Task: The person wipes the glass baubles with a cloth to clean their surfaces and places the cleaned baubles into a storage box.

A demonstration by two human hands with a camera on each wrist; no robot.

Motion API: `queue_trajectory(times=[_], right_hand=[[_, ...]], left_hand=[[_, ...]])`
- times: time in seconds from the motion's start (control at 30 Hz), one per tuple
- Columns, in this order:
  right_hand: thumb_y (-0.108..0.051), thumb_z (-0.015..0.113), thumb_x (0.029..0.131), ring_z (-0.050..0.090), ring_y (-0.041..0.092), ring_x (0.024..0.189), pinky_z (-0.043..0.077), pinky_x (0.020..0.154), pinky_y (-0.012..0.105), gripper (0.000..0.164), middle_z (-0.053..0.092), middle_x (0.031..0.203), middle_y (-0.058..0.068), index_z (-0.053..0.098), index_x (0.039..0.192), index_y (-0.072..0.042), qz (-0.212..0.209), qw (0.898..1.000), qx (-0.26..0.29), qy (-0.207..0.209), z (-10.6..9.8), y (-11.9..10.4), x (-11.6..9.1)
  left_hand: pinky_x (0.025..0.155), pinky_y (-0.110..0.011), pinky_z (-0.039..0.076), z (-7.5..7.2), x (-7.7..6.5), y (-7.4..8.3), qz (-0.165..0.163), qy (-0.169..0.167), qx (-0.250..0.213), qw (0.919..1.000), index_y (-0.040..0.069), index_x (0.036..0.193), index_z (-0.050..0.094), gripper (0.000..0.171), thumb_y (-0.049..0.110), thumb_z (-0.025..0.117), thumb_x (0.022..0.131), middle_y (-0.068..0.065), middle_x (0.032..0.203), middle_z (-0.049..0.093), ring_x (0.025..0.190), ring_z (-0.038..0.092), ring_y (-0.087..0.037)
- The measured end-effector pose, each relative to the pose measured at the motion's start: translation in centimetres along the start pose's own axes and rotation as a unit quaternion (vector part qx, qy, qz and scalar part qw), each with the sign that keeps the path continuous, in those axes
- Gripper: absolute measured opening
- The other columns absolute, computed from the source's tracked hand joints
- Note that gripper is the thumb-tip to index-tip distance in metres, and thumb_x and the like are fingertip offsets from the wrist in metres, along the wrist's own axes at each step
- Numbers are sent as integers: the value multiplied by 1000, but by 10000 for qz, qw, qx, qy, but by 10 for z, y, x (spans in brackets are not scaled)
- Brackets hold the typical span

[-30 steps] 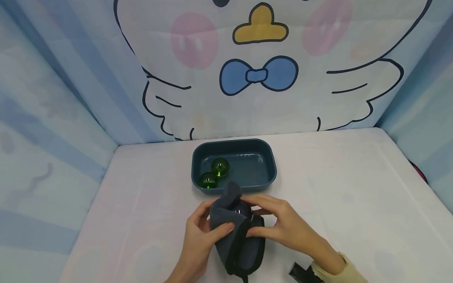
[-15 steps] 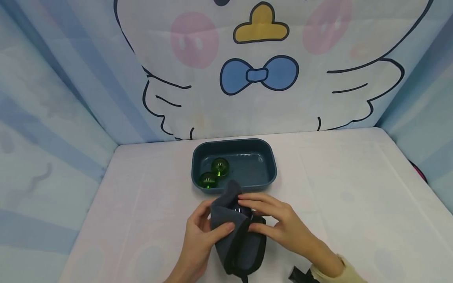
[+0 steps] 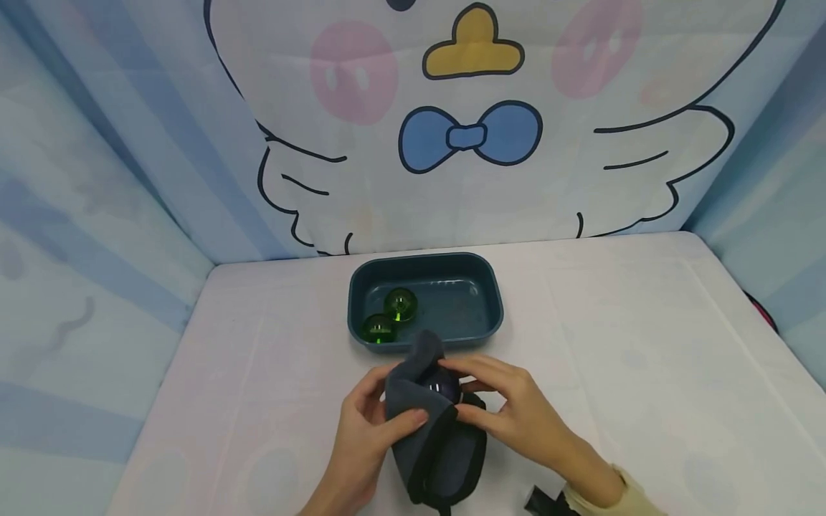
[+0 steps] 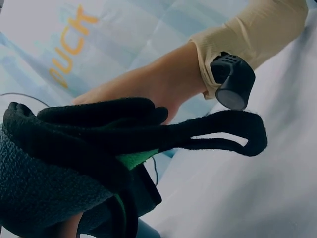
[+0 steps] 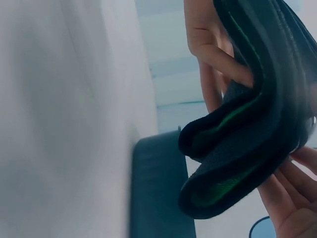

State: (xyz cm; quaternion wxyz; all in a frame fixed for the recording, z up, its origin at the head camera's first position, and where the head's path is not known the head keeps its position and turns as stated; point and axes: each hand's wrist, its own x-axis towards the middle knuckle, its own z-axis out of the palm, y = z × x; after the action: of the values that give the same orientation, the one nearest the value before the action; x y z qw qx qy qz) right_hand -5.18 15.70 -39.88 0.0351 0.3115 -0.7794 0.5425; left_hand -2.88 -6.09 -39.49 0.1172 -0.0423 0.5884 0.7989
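A folded dark grey cloth [image 3: 416, 430] with black edging is held above the table, in front of the tray. My left hand [image 3: 371, 430] grips its left side, thumb on top. In its upper fold shows a glossy dark ball [image 3: 444, 385], partly covered by the cloth. My right hand [image 3: 513, 398] holds the ball from the right, its fingertips at the top and the thumb low by the cloth's edge. In the left wrist view the cloth [image 4: 49, 173] shows a black loop [image 4: 255, 131] and a bit of green inner side. The ball is hidden in both wrist views.
Behind the cloth, a dark teal tray [image 3: 487, 337] stands on the white-covered table [image 3: 613, 373]. Two clear green balls, one [image 3: 401, 305] farther back and one [image 3: 378, 329] by the front wall, lie at its left end. A printed curtain [image 3: 471, 208] closes off the back.
My right hand's fingers shifted over the ball and back a little, so more of the ball shows than half a second ago. The left hand and the tray stay put.
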Motion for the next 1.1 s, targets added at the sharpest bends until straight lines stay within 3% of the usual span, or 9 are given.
queue_trajectory(times=[0.3,0.6,0.73,0.9,1.0,1.1], right_hand=[[-14,79,84,60,17,121,59,89,32,63,59,138,9,52,142,-9,-212,9984,15,-520,-8,-2,1],[-5,81,80,55,18,127,46,106,24,60,58,137,8,59,136,-8,-1144,9925,-365,-212,-4,1,1],[-3,80,80,60,16,121,54,97,26,58,61,131,10,60,134,-6,-974,9950,-210,-28,-1,0,1],[-4,76,85,65,15,111,61,83,31,51,66,124,11,60,133,-5,-381,9992,-81,56,2,-2,1],[-8,74,88,65,13,111,61,82,32,49,66,125,9,60,134,-8,5,9999,-102,-65,1,-4,0],[-14,76,87,63,14,114,60,85,32,54,64,129,8,58,137,-10,130,9995,-162,-238,0,-5,0]], left_hand=[[84,-32,59,-2,0,1,-143,36,-151,9998,6,127,57,53,1,79,78,-13,121,58,104,62,-25],[85,-33,59,-2,0,2,-100,-32,-163,9998,6,127,57,53,1,78,79,-14,122,58,107,62,-25],[85,-33,59,-1,0,2,-44,-39,-111,9999,6,127,58,54,1,80,78,-14,121,58,104,62,-26],[88,-34,58,-1,-1,3,2,24,4,10000,5,128,58,56,1,81,77,-14,123,56,105,60,-27],[89,-33,58,0,0,3,-40,61,62,10000,4,129,57,55,2,80,79,-14,123,56,107,59,-27],[88,-33,58,-1,0,3,-37,118,77,9999,3,127,57,53,3,79,80,-14,122,57,107,60,-27]])
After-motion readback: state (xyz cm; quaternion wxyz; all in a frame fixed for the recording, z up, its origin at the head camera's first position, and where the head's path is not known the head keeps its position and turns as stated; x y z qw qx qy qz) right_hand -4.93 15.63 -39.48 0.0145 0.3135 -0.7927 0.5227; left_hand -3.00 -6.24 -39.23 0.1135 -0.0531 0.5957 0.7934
